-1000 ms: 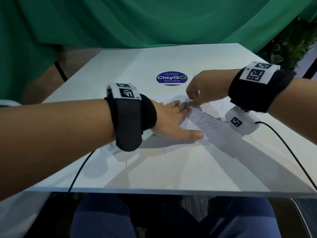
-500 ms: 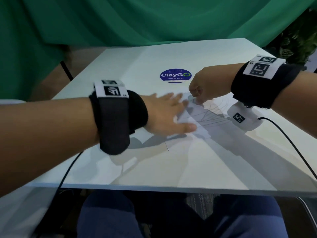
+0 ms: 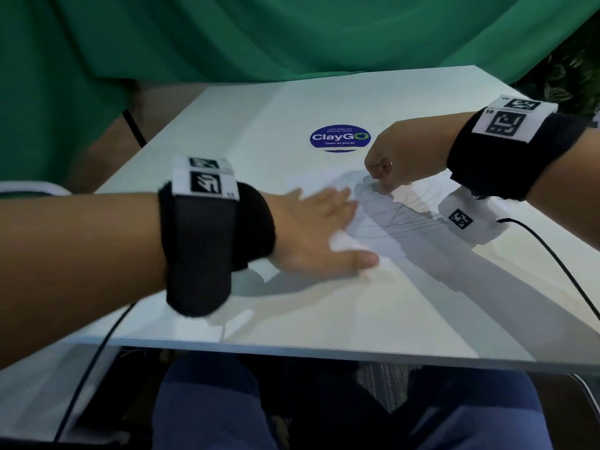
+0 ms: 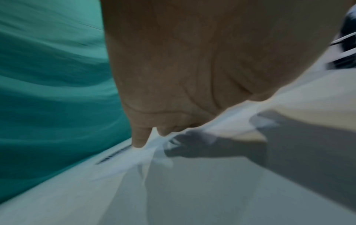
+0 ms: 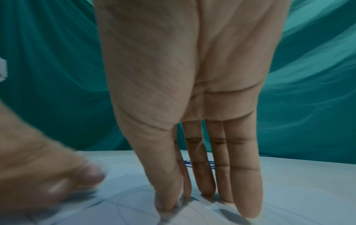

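While pressing the clear plastic film (image 3: 399, 222) flat to the white worktop (image 3: 324, 313) with straight fingers of the left hand (image 3: 319, 228), pinches its edge between thumb and forefinger of the right hand (image 3: 402, 157). Lies just nearer than the ClayGo sticker (image 3: 340, 138). Right grip at the film's sticker-side edge; probably peels up from there, away from the pinning palm.

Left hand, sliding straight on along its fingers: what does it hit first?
Probably the right hand, which pinches the lifted edge of the scribbled paper just ahead. The left hand lies flat on that paper, fingers aimed there; depth unclear.
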`<state>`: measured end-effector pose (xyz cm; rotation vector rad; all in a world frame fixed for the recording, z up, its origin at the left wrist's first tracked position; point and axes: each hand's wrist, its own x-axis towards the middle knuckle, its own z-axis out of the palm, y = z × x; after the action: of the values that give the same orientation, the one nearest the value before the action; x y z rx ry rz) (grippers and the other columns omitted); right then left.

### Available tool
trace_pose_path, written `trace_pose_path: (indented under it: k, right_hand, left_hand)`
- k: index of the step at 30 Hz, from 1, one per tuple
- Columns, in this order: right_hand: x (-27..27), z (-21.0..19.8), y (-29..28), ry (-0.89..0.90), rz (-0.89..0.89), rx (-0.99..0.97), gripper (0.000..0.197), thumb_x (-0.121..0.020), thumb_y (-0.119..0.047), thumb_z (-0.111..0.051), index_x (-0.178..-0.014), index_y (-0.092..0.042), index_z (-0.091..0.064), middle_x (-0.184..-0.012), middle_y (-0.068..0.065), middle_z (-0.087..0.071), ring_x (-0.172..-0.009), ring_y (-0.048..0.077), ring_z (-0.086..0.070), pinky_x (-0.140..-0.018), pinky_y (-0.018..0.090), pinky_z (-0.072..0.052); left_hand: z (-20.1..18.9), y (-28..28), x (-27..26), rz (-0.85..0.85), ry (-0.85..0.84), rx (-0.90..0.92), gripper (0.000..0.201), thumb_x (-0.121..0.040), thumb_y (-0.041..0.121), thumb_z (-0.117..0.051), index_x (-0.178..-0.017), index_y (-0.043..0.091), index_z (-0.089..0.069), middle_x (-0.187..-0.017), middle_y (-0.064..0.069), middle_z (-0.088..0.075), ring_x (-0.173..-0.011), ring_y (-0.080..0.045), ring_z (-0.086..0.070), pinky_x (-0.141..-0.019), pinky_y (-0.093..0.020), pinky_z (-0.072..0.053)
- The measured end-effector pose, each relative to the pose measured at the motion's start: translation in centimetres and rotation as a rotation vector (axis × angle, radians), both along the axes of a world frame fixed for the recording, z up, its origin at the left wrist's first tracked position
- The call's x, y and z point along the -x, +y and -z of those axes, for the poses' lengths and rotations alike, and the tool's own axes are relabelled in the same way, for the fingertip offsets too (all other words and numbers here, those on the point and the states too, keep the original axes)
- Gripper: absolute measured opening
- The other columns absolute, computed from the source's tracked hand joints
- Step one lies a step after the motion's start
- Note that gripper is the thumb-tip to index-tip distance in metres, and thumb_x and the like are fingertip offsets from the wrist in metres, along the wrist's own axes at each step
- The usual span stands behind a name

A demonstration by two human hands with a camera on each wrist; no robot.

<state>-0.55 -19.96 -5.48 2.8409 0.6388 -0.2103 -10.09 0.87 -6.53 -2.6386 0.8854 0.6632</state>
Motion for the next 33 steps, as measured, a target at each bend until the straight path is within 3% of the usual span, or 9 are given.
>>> trace_pose_path:
  k: [3, 7, 9, 15, 21, 23, 29, 31, 33]
  right_hand:
    - [0.1, 0.1, -0.3, -0.009, -0.008, -0.021, 0.028, -0.092, -0.044, -0.070, -0.075, -0.025, -0.059, -0.080, 0.000, -0.074, -0.075, 0.018, -0.062, -0.069, 0.035, -0.049]
    - [0.3, 0.2, -0.6, -0.010, 0.001, -0.065, 0.027, -0.090, -0.041, -0.071, -0.074, -0.024, -0.058, -0.077, 0.002, -0.073, -0.069, 0.019, -0.059, -0.067, 0.034, -0.046]
    - [0.2, 0.1, -0.4, -0.006, -0.002, -0.054, 0.027, -0.089, -0.039, -0.073, -0.073, -0.024, -0.058, -0.076, 0.001, -0.072, -0.071, 0.021, -0.059, -0.067, 0.034, -0.047]
    - [-0.1, 0.0, -0.3, 0.013, -0.019, -0.027, 0.027, -0.091, -0.045, -0.070, -0.074, -0.024, -0.062, -0.076, -0.001, -0.075, -0.077, 0.018, -0.065, -0.070, 0.034, -0.049]
    - [0.2, 0.1, -0.5, 0.008, -0.006, -0.064, 0.024, -0.090, -0.038, -0.071, -0.077, -0.022, -0.061, -0.081, 0.004, -0.075, -0.072, 0.019, -0.062, -0.066, 0.031, -0.046]
    - [0.1, 0.1, -0.4, 0.011, 0.004, -0.049, 0.023, -0.089, -0.039, -0.072, -0.076, -0.023, -0.061, -0.081, 0.003, -0.075, -0.073, 0.020, -0.063, -0.068, 0.033, -0.049]
    - [0.0, -0.2, 0.0, 0.022, 0.017, -0.006, 0.022, -0.088, -0.042, -0.072, -0.076, -0.026, -0.062, -0.085, -0.001, -0.077, -0.081, 0.019, -0.066, -0.078, 0.039, -0.055]
    - [0.1, -0.1, -0.1, 0.017, 0.022, -0.013, 0.024, -0.089, -0.043, -0.071, -0.075, -0.027, -0.060, -0.084, -0.001, -0.076, -0.080, 0.020, -0.065, -0.076, 0.038, -0.054]
    - [0.3, 0.0, -0.3, 0.014, 0.024, -0.038, 0.026, -0.088, -0.043, -0.071, -0.073, -0.025, -0.058, -0.081, 0.001, -0.075, -0.078, 0.023, -0.065, -0.074, 0.040, -0.054]
  left_hand:
    - [1.3, -0.1, 0.7, 0.022, 0.040, 0.012, 0.102, -0.089, 0.088, -0.007, -0.160, 0.024, 0.029, -0.167, 0.008, 0.035, -0.154, -0.007, 0.027, -0.129, -0.047, 0.006]
    - [0.3, 3.0, -2.1, -0.269, -0.065, -0.096, 0.103, -0.088, 0.087, -0.003, -0.163, 0.020, 0.022, -0.170, 0.005, 0.028, -0.157, -0.010, 0.021, -0.128, -0.047, 0.006]
    - [-0.2, 3.8, -2.7, -0.330, -0.108, -0.106, 0.105, -0.087, 0.088, -0.002, -0.164, 0.020, 0.020, -0.171, 0.005, 0.026, -0.157, -0.011, 0.021, -0.128, -0.047, 0.006]
    - [0.9, 1.0, 1.6, -0.001, 0.056, -0.020, 0.102, -0.087, 0.089, -0.003, -0.159, 0.026, 0.030, -0.166, 0.010, 0.036, -0.154, -0.007, 0.028, -0.129, -0.045, 0.007]
    - [0.1, 4.5, -4.4, -0.429, -0.112, -0.136, 0.112, -0.083, 0.093, -0.005, -0.165, 0.020, 0.016, -0.172, 0.004, 0.023, -0.159, -0.016, 0.015, -0.127, -0.049, 0.006]
    - [-0.6, 4.4, -5.1, -0.396, -0.146, -0.139, 0.113, -0.082, 0.094, -0.004, -0.165, 0.020, 0.016, -0.172, 0.004, 0.024, -0.159, -0.016, 0.016, -0.128, -0.050, 0.004]
    - [-0.3, -1.4, -2.7, -0.024, -0.051, -0.005, 0.101, -0.091, 0.085, -0.007, -0.164, 0.020, 0.018, -0.172, 0.002, 0.023, -0.159, -0.015, 0.016, -0.129, -0.052, -0.002]
    - [0.6, -1.4, -3.1, -0.060, -0.032, 0.017, 0.100, -0.092, 0.085, -0.008, -0.165, 0.021, 0.017, -0.173, 0.003, 0.020, -0.159, -0.012, 0.015, -0.129, -0.050, -0.001]
    - [0.8, -0.1, -4.2, -0.222, -0.082, -0.041, 0.107, -0.088, 0.089, -0.006, -0.166, 0.017, 0.011, -0.174, 0.001, 0.015, -0.160, -0.014, 0.011, -0.129, -0.047, 0.000]
